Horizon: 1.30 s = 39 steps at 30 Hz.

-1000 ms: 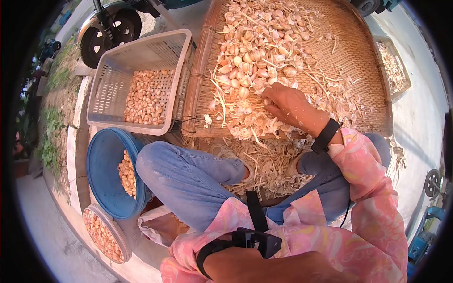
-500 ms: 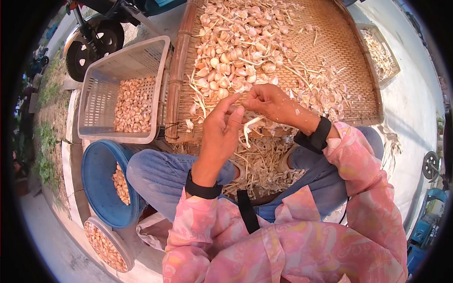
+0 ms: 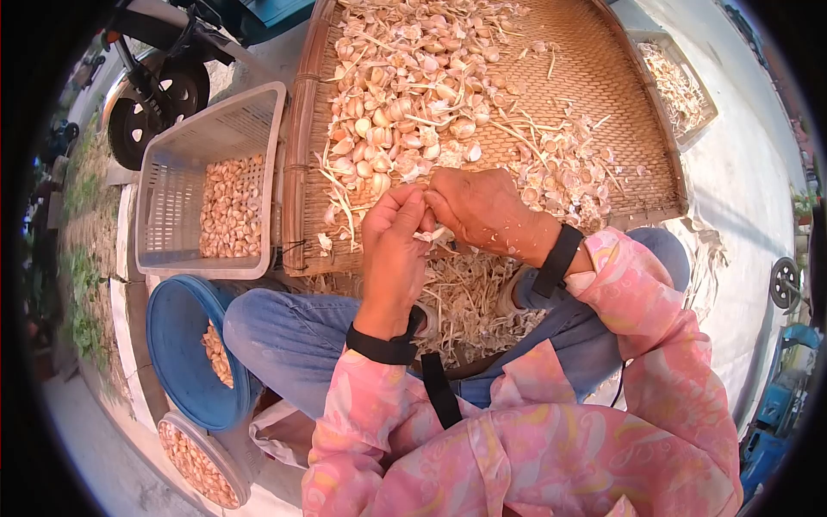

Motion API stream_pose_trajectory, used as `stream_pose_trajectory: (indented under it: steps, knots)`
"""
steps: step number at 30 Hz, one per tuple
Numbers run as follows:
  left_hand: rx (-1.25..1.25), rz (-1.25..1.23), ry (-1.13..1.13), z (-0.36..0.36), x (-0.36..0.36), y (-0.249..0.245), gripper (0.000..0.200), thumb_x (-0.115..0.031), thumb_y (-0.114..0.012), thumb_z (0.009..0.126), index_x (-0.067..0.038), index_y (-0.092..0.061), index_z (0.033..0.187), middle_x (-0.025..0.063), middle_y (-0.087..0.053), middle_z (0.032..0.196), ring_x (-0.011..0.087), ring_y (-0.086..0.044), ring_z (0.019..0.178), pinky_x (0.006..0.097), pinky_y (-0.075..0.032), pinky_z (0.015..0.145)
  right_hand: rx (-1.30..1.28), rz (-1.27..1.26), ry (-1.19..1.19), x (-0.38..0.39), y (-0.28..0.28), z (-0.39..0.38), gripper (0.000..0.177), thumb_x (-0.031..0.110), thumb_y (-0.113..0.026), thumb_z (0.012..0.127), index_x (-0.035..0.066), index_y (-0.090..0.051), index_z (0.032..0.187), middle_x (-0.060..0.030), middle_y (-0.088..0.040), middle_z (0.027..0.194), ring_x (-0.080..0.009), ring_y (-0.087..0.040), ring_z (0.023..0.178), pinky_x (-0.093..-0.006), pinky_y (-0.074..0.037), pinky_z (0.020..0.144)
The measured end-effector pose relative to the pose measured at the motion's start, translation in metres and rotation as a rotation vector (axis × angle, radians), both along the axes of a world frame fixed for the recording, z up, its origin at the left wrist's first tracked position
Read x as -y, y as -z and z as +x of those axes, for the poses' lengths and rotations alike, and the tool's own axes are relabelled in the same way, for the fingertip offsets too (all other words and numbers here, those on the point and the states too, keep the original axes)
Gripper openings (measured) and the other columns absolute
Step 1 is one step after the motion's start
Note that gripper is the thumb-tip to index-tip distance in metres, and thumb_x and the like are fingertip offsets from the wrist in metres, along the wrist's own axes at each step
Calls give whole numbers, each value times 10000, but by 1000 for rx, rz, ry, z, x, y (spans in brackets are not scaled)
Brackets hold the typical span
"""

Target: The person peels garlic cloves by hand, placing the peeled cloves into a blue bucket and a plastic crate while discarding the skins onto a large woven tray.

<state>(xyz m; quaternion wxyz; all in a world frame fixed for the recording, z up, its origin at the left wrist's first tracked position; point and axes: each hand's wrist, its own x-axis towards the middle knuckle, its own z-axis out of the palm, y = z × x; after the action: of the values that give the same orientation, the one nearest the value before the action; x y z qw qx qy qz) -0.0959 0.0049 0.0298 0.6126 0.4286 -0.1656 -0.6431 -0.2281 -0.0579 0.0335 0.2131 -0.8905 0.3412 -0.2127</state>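
My left hand and my right hand meet at the near edge of the woven tray. Both are closed, thumbs and fingertips pressed together around a piece of garlic. Only its whitish papery part shows below the fingers; the rest is hidden. Just beyond my hands lies a heap of garlic cloves with thin dry stalks. Skins and stalks are scattered on the tray to the right. Small flakes of skin cling to my right hand.
Left of the tray stands a pale plastic crate holding cloves. Nearer are a blue bucket and a pale bucket, both with cloves. Stalks and skins litter the ground between my feet. A bin of stalks sits at right.
My hands have drawn closer together, with the right fingers now over the left fingertips. The stalk that dangled below them no longer shows. The view has shifted slightly.
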Motion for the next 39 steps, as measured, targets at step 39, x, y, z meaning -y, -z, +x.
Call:
stream_pose_trajectory:
  steps: [39]
  knots:
    - [-810, -536, 497, -22, -82, -180, 170, -92, -542, 898, 60, -559, 822, 107, -572, 724, 208, -549, 608, 277, -428, 525, 168, 440, 103, 40, 28, -12, 122, 108, -610, 807, 21, -582, 888, -107, -576, 758, -223, -558, 656, -322, -443, 609]
